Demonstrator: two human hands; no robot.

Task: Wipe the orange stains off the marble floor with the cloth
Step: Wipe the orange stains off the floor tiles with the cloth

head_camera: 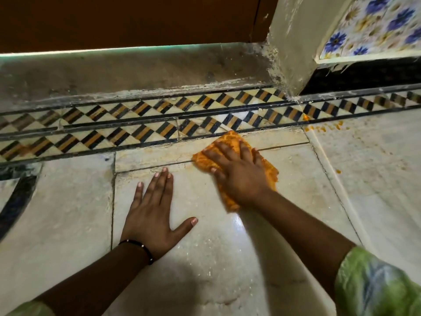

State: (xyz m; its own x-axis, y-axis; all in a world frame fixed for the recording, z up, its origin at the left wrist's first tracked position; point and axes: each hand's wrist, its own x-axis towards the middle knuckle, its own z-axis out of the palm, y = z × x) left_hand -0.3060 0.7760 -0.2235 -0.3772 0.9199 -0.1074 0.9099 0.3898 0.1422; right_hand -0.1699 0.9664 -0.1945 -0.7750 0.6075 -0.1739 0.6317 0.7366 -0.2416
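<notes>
An orange cloth (230, 139) lies flat on the pale marble floor (284, 201) just in front of the patterned border. My right hand (237, 169) presses down on it with straight, spread fingers and covers most of its middle. My left hand (152, 210) rests flat on the bare marble to the left of the cloth, palm down, fingers spread, holding nothing. Orange stains (328, 127) speckle the floor at the right, beside the border's edge, with one small spot (338, 171) lower down. A faint yellowish smear (159, 156) shows on the strip left of the cloth.
A black, orange and white diamond-patterned border (141, 124) runs across the floor. Behind it lies a dusty grey threshold (136, 74) under a brown door (127, 19). A cream wall corner (293, 49) and blue-flowered tiles (376, 23) stand at the back right.
</notes>
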